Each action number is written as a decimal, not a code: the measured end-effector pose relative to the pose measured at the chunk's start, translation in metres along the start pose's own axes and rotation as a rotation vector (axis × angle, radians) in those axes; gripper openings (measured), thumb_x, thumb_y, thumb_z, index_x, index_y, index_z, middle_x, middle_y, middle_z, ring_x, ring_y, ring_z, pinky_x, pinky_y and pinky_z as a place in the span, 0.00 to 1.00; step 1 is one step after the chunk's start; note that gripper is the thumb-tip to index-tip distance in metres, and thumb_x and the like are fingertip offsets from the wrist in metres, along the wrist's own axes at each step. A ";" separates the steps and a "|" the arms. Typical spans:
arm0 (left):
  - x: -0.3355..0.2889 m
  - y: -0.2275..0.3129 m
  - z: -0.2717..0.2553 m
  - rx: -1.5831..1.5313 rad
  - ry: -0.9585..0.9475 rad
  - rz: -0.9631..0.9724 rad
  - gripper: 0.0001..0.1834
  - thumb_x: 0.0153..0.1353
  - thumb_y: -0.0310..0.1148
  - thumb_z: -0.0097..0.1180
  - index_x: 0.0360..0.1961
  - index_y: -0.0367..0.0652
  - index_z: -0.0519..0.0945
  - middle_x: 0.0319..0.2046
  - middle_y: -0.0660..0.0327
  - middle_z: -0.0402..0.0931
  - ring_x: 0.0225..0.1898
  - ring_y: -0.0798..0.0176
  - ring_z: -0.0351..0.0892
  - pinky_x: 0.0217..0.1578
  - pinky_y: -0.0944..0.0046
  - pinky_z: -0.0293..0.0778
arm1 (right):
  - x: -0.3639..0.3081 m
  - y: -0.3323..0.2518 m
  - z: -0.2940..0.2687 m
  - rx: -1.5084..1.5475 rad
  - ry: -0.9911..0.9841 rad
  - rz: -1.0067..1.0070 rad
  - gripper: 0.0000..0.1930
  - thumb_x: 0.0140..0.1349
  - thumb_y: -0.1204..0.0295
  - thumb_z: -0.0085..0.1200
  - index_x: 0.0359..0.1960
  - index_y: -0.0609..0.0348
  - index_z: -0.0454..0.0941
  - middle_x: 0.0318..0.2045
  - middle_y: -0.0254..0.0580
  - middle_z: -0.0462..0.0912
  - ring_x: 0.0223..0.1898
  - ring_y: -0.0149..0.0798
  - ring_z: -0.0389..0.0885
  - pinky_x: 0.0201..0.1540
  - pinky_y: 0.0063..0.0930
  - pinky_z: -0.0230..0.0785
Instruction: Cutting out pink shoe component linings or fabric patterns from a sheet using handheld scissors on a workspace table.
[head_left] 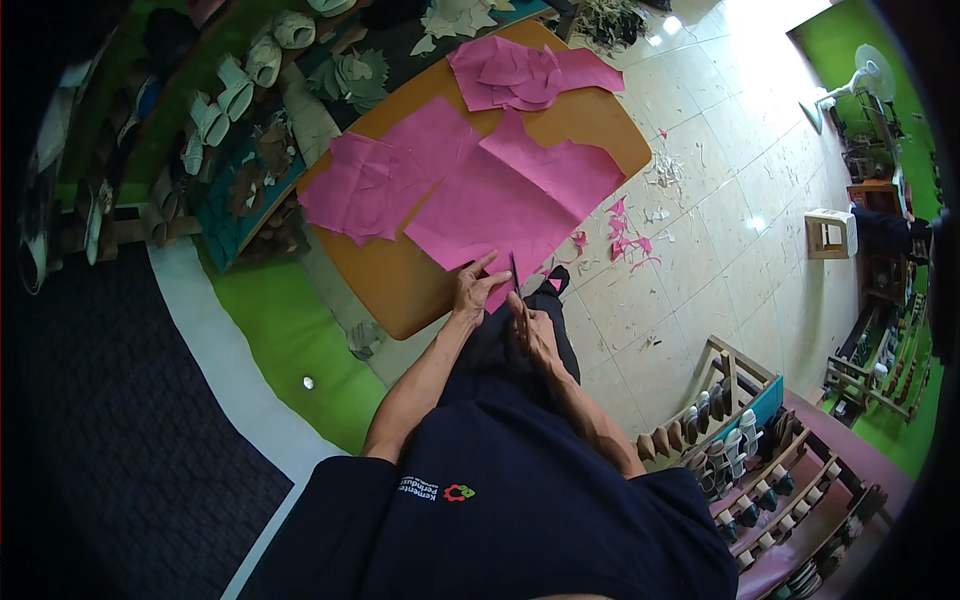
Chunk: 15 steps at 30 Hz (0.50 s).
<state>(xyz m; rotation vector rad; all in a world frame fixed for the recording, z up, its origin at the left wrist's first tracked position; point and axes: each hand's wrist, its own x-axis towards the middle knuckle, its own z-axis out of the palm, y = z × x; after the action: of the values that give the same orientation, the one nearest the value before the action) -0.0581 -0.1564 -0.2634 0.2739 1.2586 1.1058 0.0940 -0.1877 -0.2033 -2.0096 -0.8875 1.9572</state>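
A large sheet of pink material (530,190) lies on the brown table (400,290), its near corner hanging over the edge toward my lap. My left hand (477,289) pinches that corner between thumb and fingers. Close beside it on the right, my right hand (537,332) is closed round a pair of scissors (514,272), whose dark blades point away from me at the edge of the pink sheet. My fingers partly cover the scissors' handles. Piles of cut pink pieces lie at the table's left (360,190) and far side (515,75).
Pink scraps (625,240) and pale trimmings (664,172) litter the tiled floor to the right. A shoe rack (750,440) stands at the lower right, a white stool (830,233) and a fan (872,75) farther off. Shelves with shoes (236,88) line the left.
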 end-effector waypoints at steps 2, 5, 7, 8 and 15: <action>0.009 -0.005 -0.009 0.044 0.057 0.049 0.33 0.53 0.18 0.67 0.63 0.37 0.74 0.41 0.56 0.84 0.40 0.67 0.84 0.46 0.71 0.78 | -0.005 -0.005 0.000 -0.080 -0.009 -0.009 0.42 0.52 0.22 0.47 0.16 0.55 0.70 0.14 0.32 0.69 0.16 0.31 0.70 0.20 0.28 0.58; 0.013 -0.004 -0.011 0.013 0.101 0.092 0.34 0.53 0.20 0.68 0.63 0.37 0.74 0.40 0.56 0.85 0.40 0.68 0.84 0.48 0.71 0.77 | -0.013 -0.011 -0.009 -0.197 -0.046 -0.084 0.43 0.53 0.21 0.43 0.17 0.56 0.70 0.13 0.34 0.68 0.18 0.35 0.70 0.23 0.32 0.60; 0.015 -0.005 -0.012 -0.067 0.103 0.102 0.33 0.53 0.20 0.68 0.63 0.38 0.74 0.40 0.56 0.85 0.40 0.67 0.84 0.49 0.70 0.76 | -0.017 -0.016 -0.012 -0.236 -0.063 -0.090 0.43 0.55 0.23 0.41 0.19 0.58 0.71 0.14 0.36 0.68 0.19 0.36 0.72 0.25 0.34 0.62; 0.018 -0.009 -0.019 -0.020 0.119 0.133 0.33 0.53 0.20 0.68 0.63 0.37 0.74 0.39 0.56 0.85 0.40 0.67 0.84 0.50 0.69 0.76 | -0.016 -0.019 -0.010 -0.274 -0.088 -0.098 0.43 0.58 0.24 0.39 0.21 0.59 0.72 0.14 0.37 0.69 0.21 0.38 0.73 0.27 0.36 0.63; 0.009 -0.005 -0.011 -0.025 0.120 0.119 0.33 0.52 0.20 0.69 0.62 0.36 0.75 0.38 0.57 0.85 0.39 0.67 0.84 0.52 0.68 0.75 | 0.032 -0.009 -0.014 -0.191 -0.192 -0.148 0.40 0.55 0.26 0.50 0.23 0.58 0.75 0.17 0.33 0.72 0.19 0.31 0.72 0.24 0.29 0.62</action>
<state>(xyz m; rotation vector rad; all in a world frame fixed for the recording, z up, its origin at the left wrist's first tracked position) -0.0654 -0.1560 -0.2762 0.2697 1.3481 1.2540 0.1033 -0.1595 -0.2242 -1.8092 -1.2741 2.0756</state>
